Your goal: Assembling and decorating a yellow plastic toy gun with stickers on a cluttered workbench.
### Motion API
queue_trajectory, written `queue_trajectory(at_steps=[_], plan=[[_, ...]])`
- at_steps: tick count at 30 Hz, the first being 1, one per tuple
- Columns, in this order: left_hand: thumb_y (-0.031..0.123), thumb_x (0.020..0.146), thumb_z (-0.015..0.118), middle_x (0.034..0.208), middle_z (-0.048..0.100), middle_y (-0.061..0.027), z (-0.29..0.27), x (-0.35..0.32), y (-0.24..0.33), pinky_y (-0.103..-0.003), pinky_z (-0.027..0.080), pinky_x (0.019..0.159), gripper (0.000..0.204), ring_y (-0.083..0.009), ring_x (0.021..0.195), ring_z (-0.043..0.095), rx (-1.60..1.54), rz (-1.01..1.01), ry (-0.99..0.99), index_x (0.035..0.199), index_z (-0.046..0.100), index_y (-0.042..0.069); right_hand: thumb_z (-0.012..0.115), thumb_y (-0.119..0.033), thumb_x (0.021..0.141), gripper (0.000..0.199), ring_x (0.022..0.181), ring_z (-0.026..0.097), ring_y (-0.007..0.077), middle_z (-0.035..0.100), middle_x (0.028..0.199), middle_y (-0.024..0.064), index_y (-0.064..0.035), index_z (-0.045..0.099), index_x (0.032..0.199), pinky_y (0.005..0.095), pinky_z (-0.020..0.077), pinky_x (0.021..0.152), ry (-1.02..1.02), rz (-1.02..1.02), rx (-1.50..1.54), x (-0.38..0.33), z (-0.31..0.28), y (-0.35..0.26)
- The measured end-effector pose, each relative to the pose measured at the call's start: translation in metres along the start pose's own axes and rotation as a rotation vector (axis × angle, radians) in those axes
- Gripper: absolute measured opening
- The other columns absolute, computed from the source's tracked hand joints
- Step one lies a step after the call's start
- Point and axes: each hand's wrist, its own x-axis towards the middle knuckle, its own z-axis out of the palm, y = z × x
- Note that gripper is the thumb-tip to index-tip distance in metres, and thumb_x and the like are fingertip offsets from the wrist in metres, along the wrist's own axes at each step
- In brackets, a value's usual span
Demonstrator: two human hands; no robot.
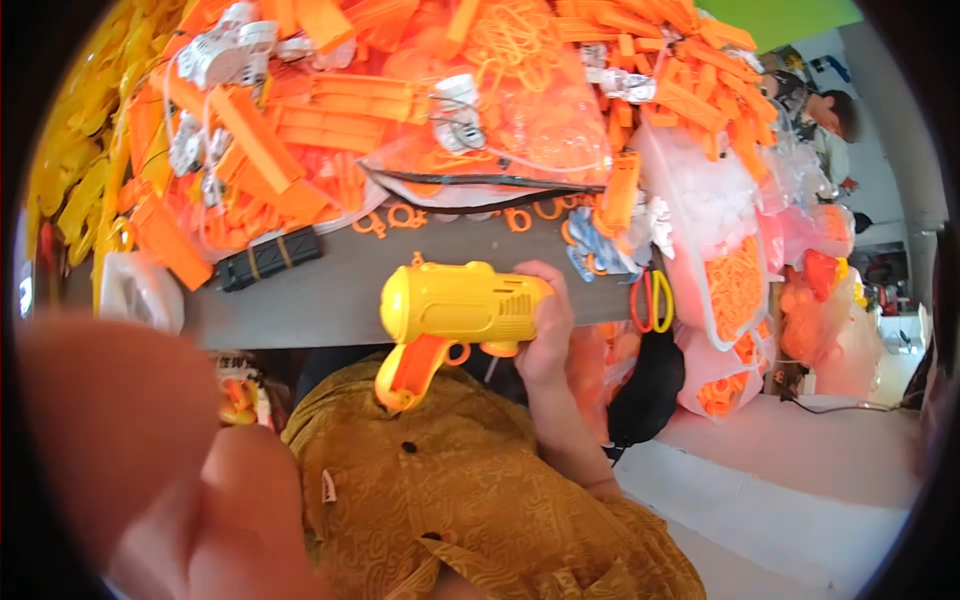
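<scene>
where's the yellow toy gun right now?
Head view, centre: the yellow toy gun is held by the right hand at the grey table's near edge.

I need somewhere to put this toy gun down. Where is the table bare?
A bare grey strip of table runs along the near edge, between the black block and the toy gun in the right hand. Behind it, orange parts pile up; the scissors and bags crowd the right.
</scene>
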Motion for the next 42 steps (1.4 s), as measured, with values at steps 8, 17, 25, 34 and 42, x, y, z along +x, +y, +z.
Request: queue_trajectory(at_steps=[8,17,25,34,42], plan=[[0.027,0.088,0.045,0.081,0.051,-0.0139,-0.015,-0.082,0.039,-0.041,0.043,0.063,0.038,-0.024,0.061,0.052,-0.133,-0.016,-0.025,0.113,0.034,0.0,0.041,-0.033,0.086,0.043,0.082,0.053,0.0142,0.053,0.094,0.0108,0.0037,0.043,0.108,0.0243,0.0423,0.071,-0.031,-0.021,0.041,-0.007,-0.001,-0.003],[0.029,0.089,0.043,0.079,0.05,-0.0132,0.019,-0.193,0.057,-0.041,0.042,0.062,0.037,-0.0242,0.059,0.051,-0.184,0.015,-0.003,0.112,0.034,0.0,0.041,-0.032,0.086,0.043,0.082,0.053,0.015,0.053,0.093,0.0114,0.0037,0.042,0.109,0.0247,0.0426,0.072,-0.111,-0.05,0.025,-0.003,0.011,-0.005],[0.03,0.09,0.042,0.077,0.048,-0.0125,0.027,-0.157,0.05,-0.04,0.042,0.061,0.037,-0.0244,0.056,0.051,-0.218,0.026,0.034,0.111,0.033,0.001,0.04,-0.032,0.086,0.043,0.083,0.054,0.0156,0.054,0.094,0.0124,0.0038,0.042,0.109,0.0249,0.0429,0.073,-0.15,-0.006,0.086,-0.004,0.017,-0.004],[0.031,0.091,0.04,0.075,0.046,-0.0117,0.071,-0.18,0.043,-0.04,0.041,0.06,0.036,-0.0247,0.053,0.051,-0.299,-0.053,0.049,0.11,0.032,0.002,0.04,-0.033,0.086,0.045,0.084,0.055,0.0172,0.054,0.094,0.0141,0.0043,0.041,0.11,0.0262,0.0441,0.074,-0.112,-0.008,0.08,-0.003,0.011,-0.011],[0.032,0.092,0.039,0.073,0.045,-0.011,0.077,-0.129,0.039,-0.04,0.041,0.059,0.035,-0.0249,0.05,0.05,-0.338,-0.068,0.081,0.11,0.031,0.003,0.041,-0.035,0.085,0.046,0.083,0.056,0.0179,0.055,0.094,0.0142,0.0044,0.041,0.109,0.0269,0.045,0.073,-0.105,-0.007,0.087,-0.004,0.011,-0.004]])
